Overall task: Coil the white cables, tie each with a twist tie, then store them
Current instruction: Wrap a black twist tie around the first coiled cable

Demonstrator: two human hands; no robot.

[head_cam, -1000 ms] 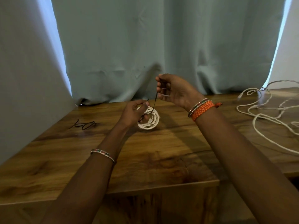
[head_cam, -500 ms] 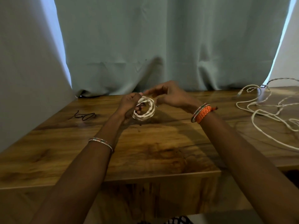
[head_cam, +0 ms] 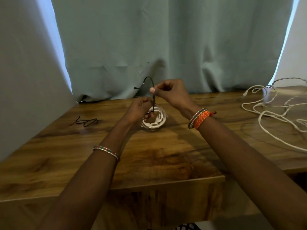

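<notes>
Nearest the camera, two forearms reach up the frame from the lower corners over the wooden surface [head_cam: 166, 160] and meet just above centre. The left hand [head_cam: 138, 109] curls round the near-left rim of the coiled white cable [head_cam: 155, 119], fingers hooked through its opening, steadying it where it rests on the surface. Just above and to the right, the right hand [head_cam: 167, 91] pinches the black twist tie [head_cam: 153, 97] between thumb and forefinger, the other fingers folded in. The tie runs nearly upright from the coil to the pinch, then arches over toward the upper left, its free end hanging in front of the curtain [head_cam: 166, 39]. So the coil lies directly below the right hand, and the tie's long axis stands vertical; winding it looks to call for turning the right hand about that line while the left holds firm. At centre left a second black tie [head_cam: 84, 122] lies well apart. At far right, loose white cables [head_cam: 274, 117] sprawl uncoiled, clear of both hands.
</notes>
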